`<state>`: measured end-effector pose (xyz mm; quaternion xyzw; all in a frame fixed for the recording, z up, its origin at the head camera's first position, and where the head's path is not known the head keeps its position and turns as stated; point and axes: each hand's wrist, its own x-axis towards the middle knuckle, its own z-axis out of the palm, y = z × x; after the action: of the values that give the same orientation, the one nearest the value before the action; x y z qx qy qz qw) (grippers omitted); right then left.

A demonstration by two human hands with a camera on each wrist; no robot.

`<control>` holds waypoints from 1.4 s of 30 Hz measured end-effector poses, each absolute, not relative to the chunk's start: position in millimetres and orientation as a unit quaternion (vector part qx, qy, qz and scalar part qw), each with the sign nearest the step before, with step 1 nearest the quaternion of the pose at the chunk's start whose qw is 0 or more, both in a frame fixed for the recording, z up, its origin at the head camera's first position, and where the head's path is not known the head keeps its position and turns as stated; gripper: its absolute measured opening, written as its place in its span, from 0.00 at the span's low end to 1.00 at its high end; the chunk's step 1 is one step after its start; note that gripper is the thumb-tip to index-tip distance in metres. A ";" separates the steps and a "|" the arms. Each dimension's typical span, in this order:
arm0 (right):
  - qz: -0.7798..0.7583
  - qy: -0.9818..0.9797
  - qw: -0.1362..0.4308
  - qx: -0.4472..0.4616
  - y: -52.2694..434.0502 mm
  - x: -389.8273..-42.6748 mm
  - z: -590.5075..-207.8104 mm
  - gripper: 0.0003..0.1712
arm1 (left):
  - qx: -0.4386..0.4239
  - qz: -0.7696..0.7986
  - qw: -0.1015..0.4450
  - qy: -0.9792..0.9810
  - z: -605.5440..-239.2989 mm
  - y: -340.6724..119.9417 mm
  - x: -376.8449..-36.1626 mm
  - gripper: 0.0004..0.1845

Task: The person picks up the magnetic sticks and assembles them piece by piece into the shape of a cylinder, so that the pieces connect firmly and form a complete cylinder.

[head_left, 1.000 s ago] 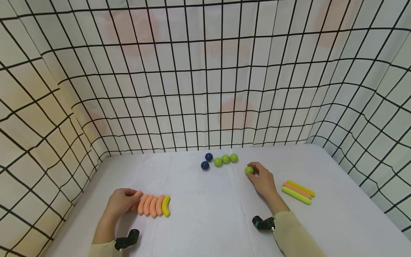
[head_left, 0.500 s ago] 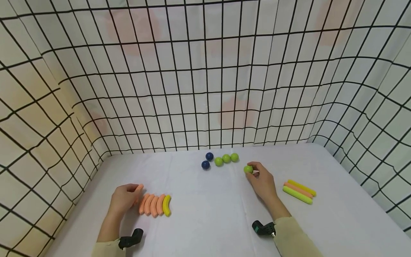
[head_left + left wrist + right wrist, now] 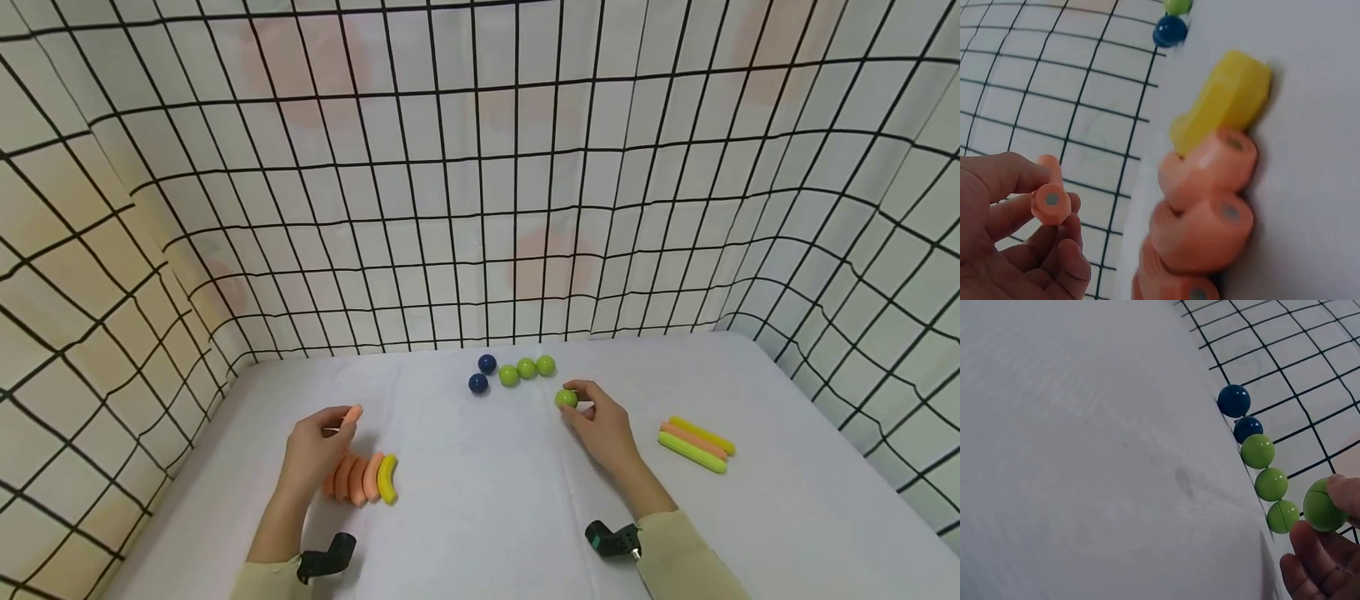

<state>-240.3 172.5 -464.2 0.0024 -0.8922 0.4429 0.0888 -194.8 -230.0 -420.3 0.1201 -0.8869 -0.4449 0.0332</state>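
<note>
One orange piece (image 3: pixel 352 416) I'm pinching in my left grip (image 3: pixel 311 450), the orange row (image 3: pixel 357 483) lying just below; my right grip (image 3: pixel 603 427) is pinching a green ball (image 3: pixel 565 399), three green balls (image 3: pixel 527 368) lying beyond.

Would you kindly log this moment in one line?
left hand: pinches curved orange piece; right hand: pinches green ball; table: four curved orange pieces, curved yellow piece, three green balls, two navy balls, three straight sticks

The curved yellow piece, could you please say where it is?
In the head view, the curved yellow piece lies on the white table, left of centre, at the right end of the row of curved orange pieces, near the left hand.
</note>
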 end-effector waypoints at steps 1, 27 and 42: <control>0.446 -0.891 0.085 0.003 172.5 -240.0 -464.2 0.19 | 0.115 -0.449 0.033 -0.886 -418.1 -226.7 -194.5 0.20; 0.477 -0.877 0.045 0.029 164.1 -235.2 -465.1 0.20 | -0.039 -0.440 0.051 -0.896 -423.5 -125.5 -213.4 0.14; 0.487 -0.870 0.050 0.050 159.8 -231.1 -459.1 0.19 | -0.036 -0.450 0.086 -0.888 -435.7 -98.6 -220.3 0.12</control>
<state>-231.1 159.8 -459.1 0.0496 -0.8704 0.4873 0.0496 -220.3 -98.6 -435.7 -0.0355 -0.8883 -0.4499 0.0856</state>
